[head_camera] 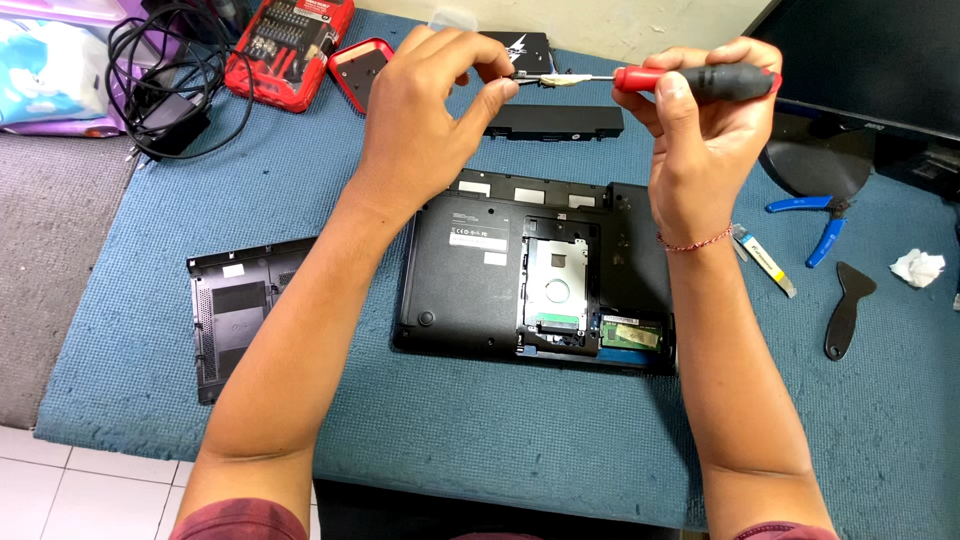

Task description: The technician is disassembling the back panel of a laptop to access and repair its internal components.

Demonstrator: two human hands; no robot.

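Head view shows a blue mat (480,440) covering the table. A laptop (470,275) lies upside down at the mat's centre, bottom cover off, with the drive bay (555,285) and a memory module (632,333) exposed. The removed cover (235,310) lies flat on the mat to the left of the laptop, well apart from it. A monitor (860,70) stands at the upper right, its base (815,165) on the mat. A battery (553,121) lies beyond the laptop's far edge. A red bit case (288,45) sits open at the upper left, next to a coiled black cable (170,85) and a small red tray (358,68).

Both hands are raised above the battery. The right hand (700,150) is closed around the black and red handle of a screwdriver (690,82), held level with the shaft pointing left. The left hand (425,110) pinches thumb and forefinger together at the shaft's tip; what they pinch is too small to tell.

Blue pliers (815,225), a black pry tool (848,308), a small knife (768,262) and a crumpled tissue (917,267) lie on the mat at the right.
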